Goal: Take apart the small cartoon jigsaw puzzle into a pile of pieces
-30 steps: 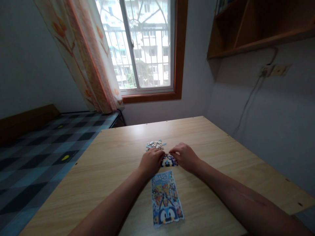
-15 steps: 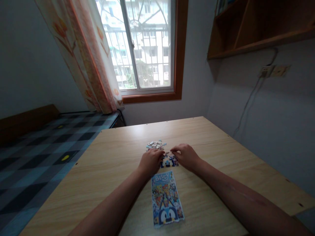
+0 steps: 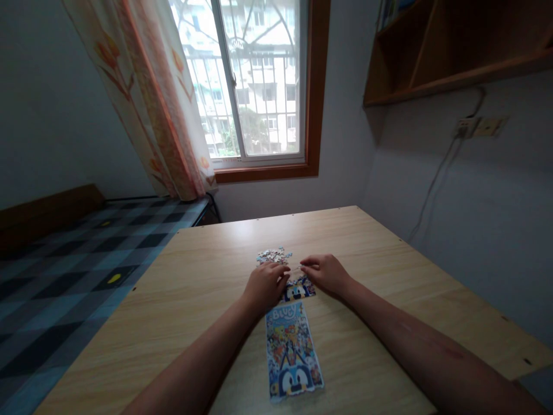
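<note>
In the head view, a joined puzzle section lies on the worktop, just beyond a printed sheet. By the sheet's picture, only the lower band looks assembled; the heap of loose pieces remains unjoined. The left hand's fingers are slightly parted, near the section; whether the right hand's nearly closed fingers pinch a piece, I cannot tell.

Left hand and right hand beside part-joined puzzle.
</note>
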### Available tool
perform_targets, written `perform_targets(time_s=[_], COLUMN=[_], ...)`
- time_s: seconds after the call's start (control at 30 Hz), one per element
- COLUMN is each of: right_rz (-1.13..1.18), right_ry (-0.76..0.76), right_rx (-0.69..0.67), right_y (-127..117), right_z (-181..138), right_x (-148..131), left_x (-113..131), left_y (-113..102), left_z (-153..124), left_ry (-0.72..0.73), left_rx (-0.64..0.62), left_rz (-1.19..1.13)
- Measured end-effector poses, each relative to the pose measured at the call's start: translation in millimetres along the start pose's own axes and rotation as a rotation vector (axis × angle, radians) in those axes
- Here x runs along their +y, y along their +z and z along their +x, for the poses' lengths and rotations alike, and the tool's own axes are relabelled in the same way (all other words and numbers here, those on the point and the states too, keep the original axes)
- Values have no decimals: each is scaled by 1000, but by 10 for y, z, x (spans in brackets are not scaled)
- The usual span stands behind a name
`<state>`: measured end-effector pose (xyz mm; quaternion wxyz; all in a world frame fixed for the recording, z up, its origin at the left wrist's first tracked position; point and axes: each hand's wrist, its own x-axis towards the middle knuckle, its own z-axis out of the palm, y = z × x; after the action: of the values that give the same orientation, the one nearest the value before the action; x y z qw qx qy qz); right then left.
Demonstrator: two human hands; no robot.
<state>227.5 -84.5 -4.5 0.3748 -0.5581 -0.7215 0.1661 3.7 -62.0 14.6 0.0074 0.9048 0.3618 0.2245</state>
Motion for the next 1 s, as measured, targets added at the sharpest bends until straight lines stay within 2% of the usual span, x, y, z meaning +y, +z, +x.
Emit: perform_targets(time_s=[0.3, 0.53, 1.0], right_rz=[169, 297, 336], right_ry=[-136, -103, -116], right_rx=[10, -3, -35], right_y=[19, 79, 80], right_z=[-36, -32, -51], right_x=[-100, -88, -145], left_x=[-35, -43, -10], left_y=[45, 43, 8], left_z=[-7, 0, 3], left_ry=[38, 93, 48], left_rx=[72, 63, 80], left_rz=[-8, -6, -73])
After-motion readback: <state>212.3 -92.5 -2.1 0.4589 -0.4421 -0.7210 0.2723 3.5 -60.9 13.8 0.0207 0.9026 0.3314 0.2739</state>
